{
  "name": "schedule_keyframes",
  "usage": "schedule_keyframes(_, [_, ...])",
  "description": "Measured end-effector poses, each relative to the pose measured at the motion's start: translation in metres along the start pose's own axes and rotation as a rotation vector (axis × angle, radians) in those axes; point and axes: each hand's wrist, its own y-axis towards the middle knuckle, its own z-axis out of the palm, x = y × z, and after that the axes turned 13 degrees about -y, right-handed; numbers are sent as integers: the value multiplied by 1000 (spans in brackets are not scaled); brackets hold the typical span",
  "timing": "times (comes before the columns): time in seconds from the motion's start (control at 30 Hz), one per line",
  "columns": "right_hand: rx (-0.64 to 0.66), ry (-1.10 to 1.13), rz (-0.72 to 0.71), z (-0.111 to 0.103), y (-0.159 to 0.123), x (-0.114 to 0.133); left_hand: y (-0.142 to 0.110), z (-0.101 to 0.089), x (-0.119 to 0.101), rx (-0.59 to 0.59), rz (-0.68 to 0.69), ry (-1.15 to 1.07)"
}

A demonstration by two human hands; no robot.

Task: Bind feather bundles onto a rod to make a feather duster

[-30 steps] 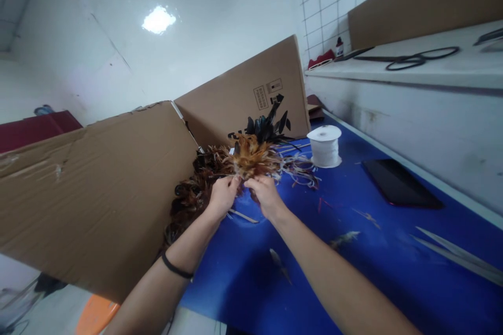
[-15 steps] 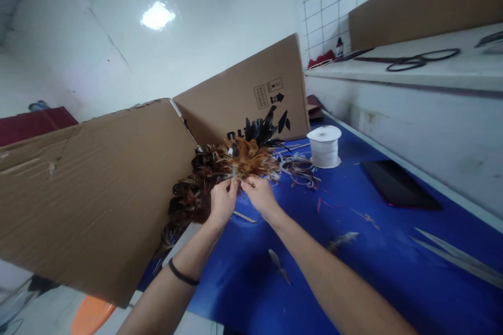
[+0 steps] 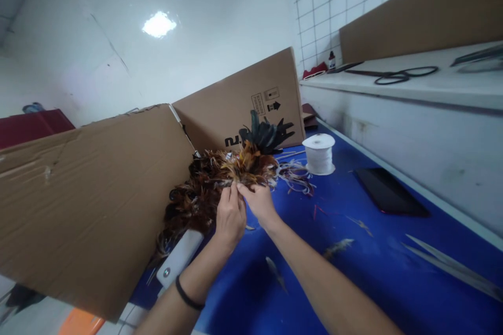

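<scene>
My left hand (image 3: pixel 231 214) and my right hand (image 3: pixel 259 203) meet over the blue table, fingertips pinched together on the near edge of a bundle of orange-brown feathers (image 3: pixel 245 165). Dark feathers (image 3: pixel 265 133) fan out behind it, against the cardboard. To the left lies a pile of dark brown feathers (image 3: pixel 192 199), touching or close to the bundle. Pale, thin feather strands (image 3: pixel 294 175) spread out to the right of it. Exactly what sits between my fingertips is hidden.
Cardboard panels (image 3: pixel 98 183) stand at the left and back. A white spool (image 3: pixel 319 154), a dark tablet-like slab (image 3: pixel 389 191) and loose feathers (image 3: pixel 338 247) lie on the blue table (image 3: pixel 306 293). A white device (image 3: pixel 181 256) sits by my left forearm. Scissors (image 3: pixel 406 74) rest on the shelf.
My left hand has turned and moved slightly right, its fingers now more upright beside my right thumb. The dark feathers are more fanned out. More of the white device shows.
</scene>
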Motion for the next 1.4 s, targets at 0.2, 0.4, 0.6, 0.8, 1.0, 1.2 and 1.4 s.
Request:
schedule_keyframes(0.2, [61, 202, -25, -5, -1, 8, 15, -23, -13, 40, -287, -344])
schedule_keyframes(0.4, [203, 269, -55, -7, -1, 9, 26, -39, -11, 282, -529, -631])
schedule_keyframes(0.6, [183, 176, -78, -1, -1, 3, 13, -30, -3, 133, -286, -236])
schedule_keyframes(0.8, [39, -15, -115, 11, 0, -14, -3, -14, 7, 148, -249, 41])
schedule_keyframes(1.0, [13, -99, -126, 11, -4, -16, -15, 0, 11, 135, -199, 351])
schedule_keyframes(1.2, [45, 86, 57, 7, -6, -9, -21, 2, 8, 104, -160, 180])
schedule_keyframes(1.4, [76, 175, 75, 6, -7, -10, -5, -19, -3, 103, -447, -527])
